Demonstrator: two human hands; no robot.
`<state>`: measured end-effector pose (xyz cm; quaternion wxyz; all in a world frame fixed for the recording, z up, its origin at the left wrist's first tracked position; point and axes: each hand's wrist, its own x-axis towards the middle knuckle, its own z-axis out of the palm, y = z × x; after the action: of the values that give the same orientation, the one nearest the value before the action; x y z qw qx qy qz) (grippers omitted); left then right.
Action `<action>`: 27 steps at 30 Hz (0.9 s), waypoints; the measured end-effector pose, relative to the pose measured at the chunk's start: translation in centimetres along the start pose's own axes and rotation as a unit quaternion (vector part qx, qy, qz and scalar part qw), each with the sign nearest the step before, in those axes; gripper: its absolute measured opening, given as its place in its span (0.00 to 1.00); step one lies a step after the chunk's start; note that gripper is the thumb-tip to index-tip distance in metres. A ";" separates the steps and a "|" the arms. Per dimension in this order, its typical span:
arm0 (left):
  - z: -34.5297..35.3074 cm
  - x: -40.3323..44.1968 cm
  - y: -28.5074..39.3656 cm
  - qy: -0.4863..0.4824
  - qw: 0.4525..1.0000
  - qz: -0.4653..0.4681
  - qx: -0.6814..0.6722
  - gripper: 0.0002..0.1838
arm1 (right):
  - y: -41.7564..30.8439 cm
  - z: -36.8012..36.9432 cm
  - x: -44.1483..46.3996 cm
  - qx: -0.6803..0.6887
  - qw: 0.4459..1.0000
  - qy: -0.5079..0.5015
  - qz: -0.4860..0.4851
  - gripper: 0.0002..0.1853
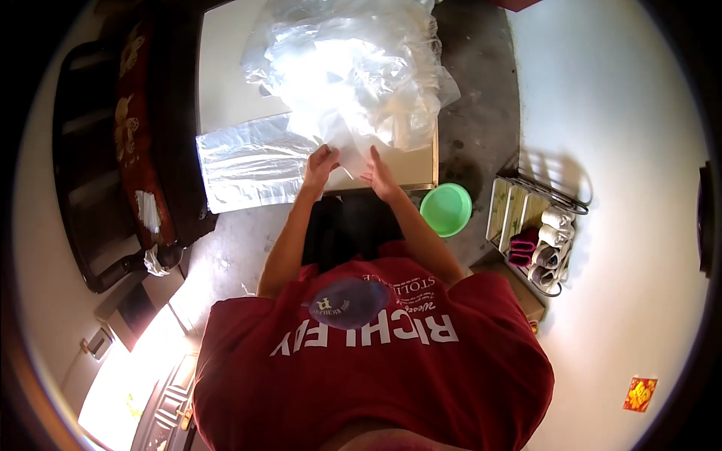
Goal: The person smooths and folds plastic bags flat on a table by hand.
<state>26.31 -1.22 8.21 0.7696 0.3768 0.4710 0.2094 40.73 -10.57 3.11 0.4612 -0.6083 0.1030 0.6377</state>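
Plastic film [353,68] lies in a loose, glaring heap over the far part of the table [229,86]. One thin clear piece [350,154] runs from that heap to the table's near edge, between the two hands. There the left hand [323,160] is curled, its fingertips drawn to the thumb at the piece's edge, apparently pinching it. The right hand [378,174] is partly open, thumb raised and fingers reaching inward beside the piece; whether they touch it I cannot tell. A flat, shiny plastic stack [252,165] covers the table's near left corner. A green basin [446,210] sits just off its near right corner.
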 end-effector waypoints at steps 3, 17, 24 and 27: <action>-0.3 -2.0 0.0 -0.012 0.999 -0.014 -0.046 0.12 | 0.0 -0.3 0.1 0.019 0.997 -0.062 -0.048 0.31; -3.2 -4.4 -2.4 -0.047 0.998 0.016 0.034 0.14 | -2.2 3.7 -3.5 -0.248 0.932 -0.124 -0.236 0.19; -2.8 -3.9 0.4 0.192 0.939 0.209 0.195 0.17 | -3.4 7.0 -8.0 -0.365 0.779 -0.086 -0.503 0.10; -2.4 -3.3 2.0 0.139 0.969 0.115 0.170 0.20 | -3.3 7.6 -9.1 -0.423 0.694 -0.169 -0.557 0.09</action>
<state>22.72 -1.28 11.00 0.5918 0.5210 0.5558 0.2636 36.37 -7.69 14.23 0.4353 -0.5667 -0.6157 0.3321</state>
